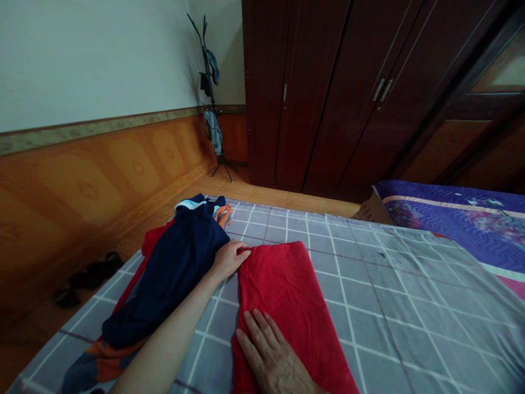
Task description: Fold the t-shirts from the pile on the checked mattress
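Red cloth [293, 290], laid out long + flat on a gray checked sheet [381, 317]

Solid bright red, no print that I can see. Looks folded lengthwise into a long panel, tho can't tell how many layers or what kind of garment it is. Far edge is pretty straight w/ a neat corner on the R; R side runs in a clean line down toward the bottom of the view. L side's a bit wavier, w/ small bumps along it. Surface is mostly smooth, just a few soft wrinkles, esp. twd the L/middle. Near end's cut off at the bottom, so can't see how it finishes.
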`<state>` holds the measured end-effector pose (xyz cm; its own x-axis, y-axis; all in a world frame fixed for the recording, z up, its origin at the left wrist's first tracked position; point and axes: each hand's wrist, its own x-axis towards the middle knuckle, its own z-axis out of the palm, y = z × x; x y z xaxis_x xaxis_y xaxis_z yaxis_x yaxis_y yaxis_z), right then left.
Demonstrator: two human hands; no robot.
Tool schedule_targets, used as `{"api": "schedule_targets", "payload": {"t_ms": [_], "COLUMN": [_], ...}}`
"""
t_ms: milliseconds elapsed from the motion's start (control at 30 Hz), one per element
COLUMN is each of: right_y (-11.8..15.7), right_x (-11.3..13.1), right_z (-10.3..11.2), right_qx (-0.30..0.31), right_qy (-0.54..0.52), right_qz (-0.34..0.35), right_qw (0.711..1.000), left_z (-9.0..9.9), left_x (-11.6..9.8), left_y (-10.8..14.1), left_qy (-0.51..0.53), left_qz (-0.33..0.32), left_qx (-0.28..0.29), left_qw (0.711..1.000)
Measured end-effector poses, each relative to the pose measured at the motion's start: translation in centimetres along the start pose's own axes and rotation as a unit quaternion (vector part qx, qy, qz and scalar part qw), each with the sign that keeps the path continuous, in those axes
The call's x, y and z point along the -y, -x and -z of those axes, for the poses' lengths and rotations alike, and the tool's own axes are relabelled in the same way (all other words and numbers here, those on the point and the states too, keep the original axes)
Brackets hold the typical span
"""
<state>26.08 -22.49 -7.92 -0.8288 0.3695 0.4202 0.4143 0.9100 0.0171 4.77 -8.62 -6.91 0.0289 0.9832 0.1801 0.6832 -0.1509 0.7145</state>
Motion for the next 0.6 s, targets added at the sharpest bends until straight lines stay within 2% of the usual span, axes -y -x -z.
{"api": "schedule_targets", "payload": {"t_ms": [200,400,600], "right_y": [-0.4,-0.2,0.0], "right_x": [-0.3,-0.5,-0.5], "right_z": [-0.2,-0.9,-1.4], "right_qx": [-0.052,-0.075,-0.084], "right_qy": [0.095,0.082,0.070], "right_qz": [0.014,0.016,0.010], "right_qw": [0.994,0.994,0.994], "left_z": [0.2,0.3,0.5], "left_x": [0.5,0.9,0.3], "left_y": [-0.6,-0.8,-0.6], "left_qy": [0.044,0.092,0.065], "left_qz": [0.012,0.031,0.008], "left_qx": [0.010,0.023,0.041], "left_qw": [0.999,0.995,0.997]}}
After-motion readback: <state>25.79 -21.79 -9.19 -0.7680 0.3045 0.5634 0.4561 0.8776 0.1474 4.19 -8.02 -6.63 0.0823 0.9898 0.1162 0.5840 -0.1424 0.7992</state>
